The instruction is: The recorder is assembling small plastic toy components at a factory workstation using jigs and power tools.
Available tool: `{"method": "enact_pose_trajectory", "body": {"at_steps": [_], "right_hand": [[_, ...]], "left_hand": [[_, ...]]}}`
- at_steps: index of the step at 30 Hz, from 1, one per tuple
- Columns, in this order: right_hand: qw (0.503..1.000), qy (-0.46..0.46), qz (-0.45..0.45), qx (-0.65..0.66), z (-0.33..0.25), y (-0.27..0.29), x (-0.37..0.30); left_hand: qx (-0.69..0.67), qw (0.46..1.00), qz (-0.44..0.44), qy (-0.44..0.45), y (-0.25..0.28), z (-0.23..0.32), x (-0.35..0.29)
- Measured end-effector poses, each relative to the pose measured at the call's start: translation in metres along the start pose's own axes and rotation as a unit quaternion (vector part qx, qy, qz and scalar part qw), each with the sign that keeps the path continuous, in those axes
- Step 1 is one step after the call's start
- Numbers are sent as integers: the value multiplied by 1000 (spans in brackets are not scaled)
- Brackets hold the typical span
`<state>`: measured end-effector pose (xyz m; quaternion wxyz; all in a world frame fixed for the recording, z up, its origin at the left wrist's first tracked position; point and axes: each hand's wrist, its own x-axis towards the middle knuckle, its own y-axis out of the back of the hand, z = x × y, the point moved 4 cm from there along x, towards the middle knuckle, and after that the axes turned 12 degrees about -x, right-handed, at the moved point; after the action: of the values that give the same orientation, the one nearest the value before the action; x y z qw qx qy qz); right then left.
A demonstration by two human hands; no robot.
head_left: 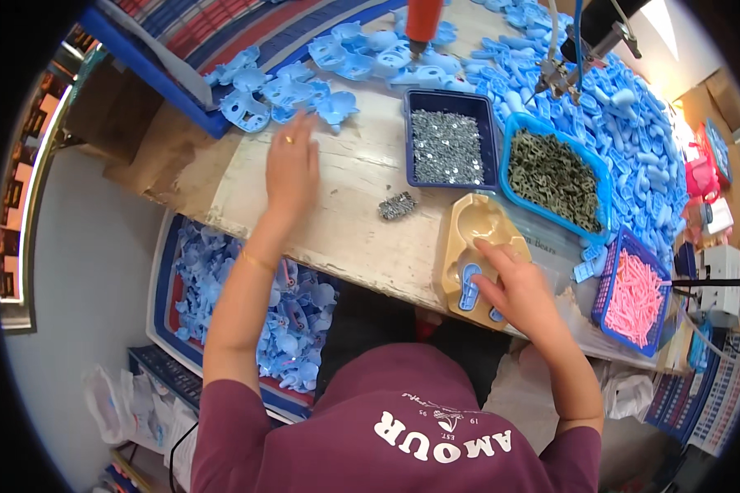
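My left hand (294, 168) is stretched out over the worktable, a little blurred, its fingers extended at the near edge of several light-blue plastic shells (247, 111). Nothing shows in its grip. My right hand (514, 283) rests over a tan moulded fixture (446, 271) at the table's front edge, thumb and forefinger apart. The thumb tip is beside a small blue plastic piece (469, 289) seated in the fixture's hollow. Another blue bit (496, 315) shows partly under the hand. The other fingers of that hand are partly hidden.
Behind the fixture stand a dark-blue tray (409, 156) of small metal parts and a light-blue basket (604, 185) of dark clips. A purple basket (604, 287) holds pink sticks. Blue parts (633, 140) heap at right. An orange tool (423, 20) hangs overhead. Loose screws (397, 206) lie mid-table.
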<state>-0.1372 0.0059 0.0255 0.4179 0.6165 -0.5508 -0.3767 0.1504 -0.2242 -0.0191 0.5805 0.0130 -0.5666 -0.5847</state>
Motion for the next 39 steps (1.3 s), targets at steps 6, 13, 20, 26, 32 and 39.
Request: {"method": "enact_pose_trajectory", "body": {"at_steps": [6, 13, 20, 26, 32, 39], "right_hand": [[1000, 3, 1, 3, -7, 9, 8], [997, 8, -11, 74, -4, -7, 3], [997, -5, 5, 83, 2, 9, -3], [980, -109, 128, 106, 39, 34, -25], [965, -167, 186, 82, 58, 45, -54], [991, -17, 131, 14, 41, 37, -66]], "left_hand": [[97, 993, -56, 26, -8, -92, 36], [-91, 995, 40, 9, 25, -26, 20], [-143, 973, -66, -167, 66, 109, -23], [-233, 919, -156, -278, 29, 229, -79], [-170, 919, -258, -244, -39, 283, -87], [-306, 914, -236, -127, -20, 252, -68]]}}
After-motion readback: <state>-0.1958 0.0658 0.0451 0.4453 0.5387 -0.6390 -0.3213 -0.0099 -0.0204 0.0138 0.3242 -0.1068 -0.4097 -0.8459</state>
